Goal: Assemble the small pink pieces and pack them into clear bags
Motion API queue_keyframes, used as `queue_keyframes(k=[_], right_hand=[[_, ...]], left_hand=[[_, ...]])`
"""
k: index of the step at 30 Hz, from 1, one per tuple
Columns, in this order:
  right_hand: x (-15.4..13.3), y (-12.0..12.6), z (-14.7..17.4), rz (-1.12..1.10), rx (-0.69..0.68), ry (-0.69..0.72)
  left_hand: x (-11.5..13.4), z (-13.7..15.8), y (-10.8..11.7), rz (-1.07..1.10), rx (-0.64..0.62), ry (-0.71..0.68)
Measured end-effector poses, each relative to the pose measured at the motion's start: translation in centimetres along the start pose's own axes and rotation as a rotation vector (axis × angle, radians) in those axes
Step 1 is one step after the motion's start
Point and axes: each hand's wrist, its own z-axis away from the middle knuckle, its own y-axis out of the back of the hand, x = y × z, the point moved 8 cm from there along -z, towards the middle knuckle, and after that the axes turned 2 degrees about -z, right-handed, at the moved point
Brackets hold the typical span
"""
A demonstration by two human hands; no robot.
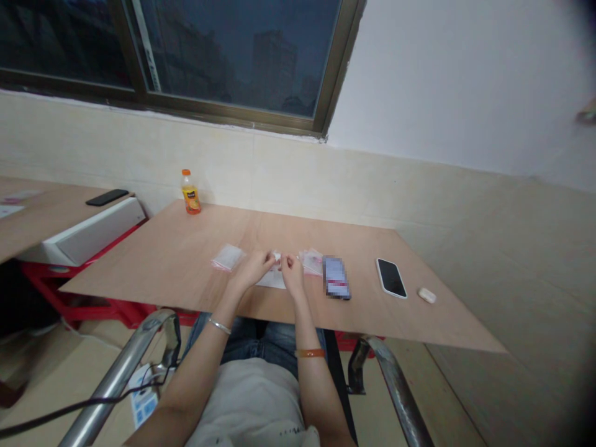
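Bottle point(191, 194): one, beyond the grip, to its left.
Left packets point(228, 256): one pile, just left of the grip.
Left hand point(255, 268): fingertips drawn together; cannot tell what they pinch.
White piece point(277, 256): one, between the hands; best steadied by one, worked by the other, low over the paper point(272, 281).
Right hand point(291, 273): fingers curled, hold unclear.
Right packets point(311, 261): one pile, just right.
Phones point(392, 277): two, farther right.
White case point(427, 295): one, farthest right.
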Motion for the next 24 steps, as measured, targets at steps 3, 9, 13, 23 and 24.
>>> queue_keyframes(k=[3,9,13,23,24], right_hand=[[-0.2,0.2,-0.1,-0.133,-0.005,0.025],[-1.2,-0.2,0.0,-0.065,-0.039,0.125],[-1.2,-1.4,0.0,-0.002,-0.158,0.189],[-1.7,-0.7,0.1,0.004,-0.153,0.232],[-1.7,-0.6,0.1,-0.005,-0.148,0.226]], left_hand=[[0.2,0.0,0.7,-0.022,0.066,-0.020],[-0.1,-0.1,0.7,-0.030,0.046,-0.013],[0.3,-0.1,0.8,0.013,0.050,-0.045],[2.3,0.6,3.7,-0.139,0.144,-0.128],[2.3,0.7,4.0,-0.140,0.147,-0.143]])
